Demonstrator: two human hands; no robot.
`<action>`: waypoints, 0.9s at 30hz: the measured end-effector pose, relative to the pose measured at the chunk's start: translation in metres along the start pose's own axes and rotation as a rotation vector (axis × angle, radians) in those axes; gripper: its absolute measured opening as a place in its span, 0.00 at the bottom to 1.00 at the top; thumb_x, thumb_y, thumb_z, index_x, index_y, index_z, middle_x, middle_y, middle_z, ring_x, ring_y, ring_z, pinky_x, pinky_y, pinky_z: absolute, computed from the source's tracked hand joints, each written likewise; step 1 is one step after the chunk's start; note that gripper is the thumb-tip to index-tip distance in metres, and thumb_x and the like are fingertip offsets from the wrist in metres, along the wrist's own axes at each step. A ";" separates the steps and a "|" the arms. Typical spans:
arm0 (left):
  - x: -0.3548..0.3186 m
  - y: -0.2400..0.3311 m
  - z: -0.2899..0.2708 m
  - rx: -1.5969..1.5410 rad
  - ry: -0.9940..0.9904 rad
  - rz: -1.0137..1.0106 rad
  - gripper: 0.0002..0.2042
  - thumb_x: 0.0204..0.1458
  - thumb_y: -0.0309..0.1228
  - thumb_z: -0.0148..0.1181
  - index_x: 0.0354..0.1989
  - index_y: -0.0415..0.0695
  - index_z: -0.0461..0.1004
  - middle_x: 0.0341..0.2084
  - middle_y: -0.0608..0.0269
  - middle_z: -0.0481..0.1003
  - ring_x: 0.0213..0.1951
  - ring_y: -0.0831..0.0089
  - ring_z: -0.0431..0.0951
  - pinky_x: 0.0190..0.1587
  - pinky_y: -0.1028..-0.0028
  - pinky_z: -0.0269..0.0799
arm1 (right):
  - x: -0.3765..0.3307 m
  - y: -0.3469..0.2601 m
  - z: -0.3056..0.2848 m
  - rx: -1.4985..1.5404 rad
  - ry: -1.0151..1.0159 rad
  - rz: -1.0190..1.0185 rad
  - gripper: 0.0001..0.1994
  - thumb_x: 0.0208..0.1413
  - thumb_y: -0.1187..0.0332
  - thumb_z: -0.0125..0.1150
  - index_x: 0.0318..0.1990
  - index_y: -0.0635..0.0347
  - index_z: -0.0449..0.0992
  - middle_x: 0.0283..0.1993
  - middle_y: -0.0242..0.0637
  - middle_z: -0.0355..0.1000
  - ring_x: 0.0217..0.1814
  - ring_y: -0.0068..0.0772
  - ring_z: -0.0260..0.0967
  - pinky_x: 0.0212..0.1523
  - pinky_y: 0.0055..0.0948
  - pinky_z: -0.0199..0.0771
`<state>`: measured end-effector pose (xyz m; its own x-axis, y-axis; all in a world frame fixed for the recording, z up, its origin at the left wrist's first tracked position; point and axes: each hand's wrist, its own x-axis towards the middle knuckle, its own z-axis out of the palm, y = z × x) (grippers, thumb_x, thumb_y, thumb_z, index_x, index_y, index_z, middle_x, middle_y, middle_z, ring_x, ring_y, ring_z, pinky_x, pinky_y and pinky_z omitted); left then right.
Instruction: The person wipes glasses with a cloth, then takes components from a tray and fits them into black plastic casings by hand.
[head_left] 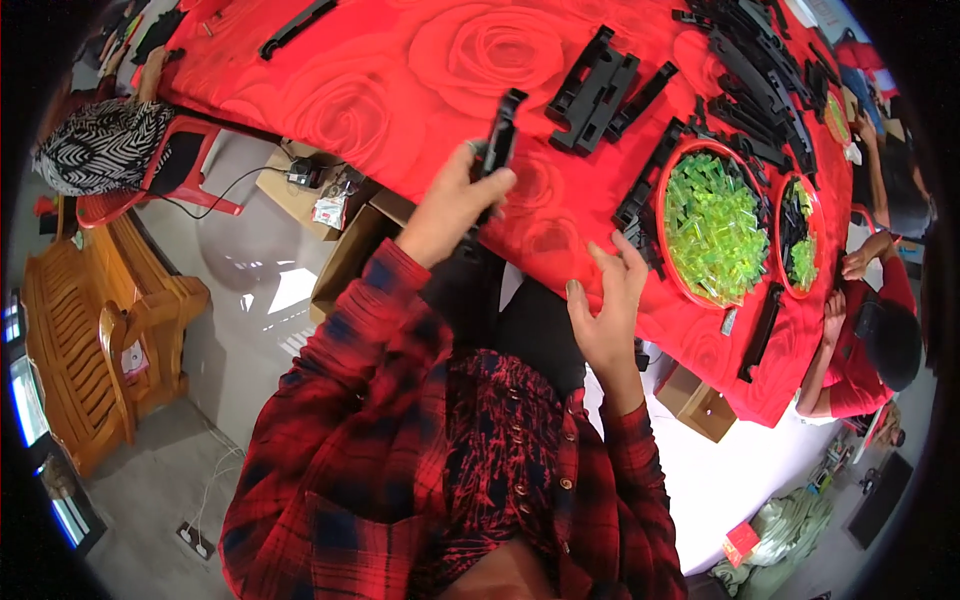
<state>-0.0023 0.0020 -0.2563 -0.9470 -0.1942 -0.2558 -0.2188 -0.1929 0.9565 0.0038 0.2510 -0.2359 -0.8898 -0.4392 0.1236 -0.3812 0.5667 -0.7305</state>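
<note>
My left hand (458, 200) grips a long black plastic part (498, 140) near the table's front edge, thumb across it and one end sticking out beyond the fingers. Some of the part is hidden behind the hand. With its fingers apart and nothing in them, my right hand (610, 300) hovers by the table edge. A round red basket (664, 262) to its right is full of small clear yellow-green pieces (712, 225). Several black plastic parts like the held one lie ahead, among them a side-by-side group (597, 100).
A red rose-patterned cloth (480, 50) covers the table. A smaller red basket (820, 215) holds green and black pieces. Black parts are heaped (755, 85) at the far right. Other people sit at the right (885, 340) and far left (100, 145). Cardboard boxes (697, 402) stand below the edge.
</note>
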 end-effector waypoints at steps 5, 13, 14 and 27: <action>0.035 -0.003 -0.033 0.570 0.284 0.325 0.22 0.58 0.33 0.60 0.57 0.34 0.63 0.37 0.49 0.70 0.33 0.63 0.75 0.37 0.67 0.72 | -0.018 0.020 0.008 -0.010 0.005 0.020 0.23 0.51 0.77 0.63 0.57 0.64 0.69 0.66 0.53 0.55 0.66 0.53 0.56 0.66 0.44 0.55; 0.053 -0.015 -0.056 1.028 0.358 0.338 0.21 0.55 0.37 0.63 0.52 0.37 0.71 0.39 0.43 0.71 0.44 0.46 0.72 0.47 0.56 0.68 | -0.019 0.021 0.005 0.150 0.032 0.106 0.17 0.55 0.82 0.58 0.53 0.67 0.70 0.62 0.51 0.59 0.56 0.45 0.69 0.56 0.36 0.71; 0.054 -0.019 -0.058 1.062 0.384 0.372 0.20 0.54 0.38 0.64 0.50 0.38 0.73 0.37 0.47 0.72 0.43 0.48 0.72 0.45 0.57 0.68 | -0.019 0.022 0.004 0.148 0.035 0.108 0.17 0.55 0.82 0.58 0.53 0.67 0.70 0.62 0.51 0.59 0.56 0.45 0.69 0.56 0.36 0.71; 0.050 -0.006 -0.066 1.068 0.365 0.373 0.14 0.54 0.36 0.63 0.41 0.37 0.76 0.32 0.47 0.73 0.38 0.49 0.74 0.41 0.57 0.68 | -0.014 0.044 0.007 0.253 0.089 0.103 0.13 0.58 0.83 0.54 0.50 0.66 0.74 0.52 0.45 0.68 0.46 0.35 0.72 0.44 0.28 0.78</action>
<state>-0.0332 -0.0697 -0.2840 -0.9088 -0.3642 0.2036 -0.1931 0.7997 0.5685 0.0010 0.2769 -0.2745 -0.9434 -0.3190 0.0906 -0.2232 0.4086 -0.8850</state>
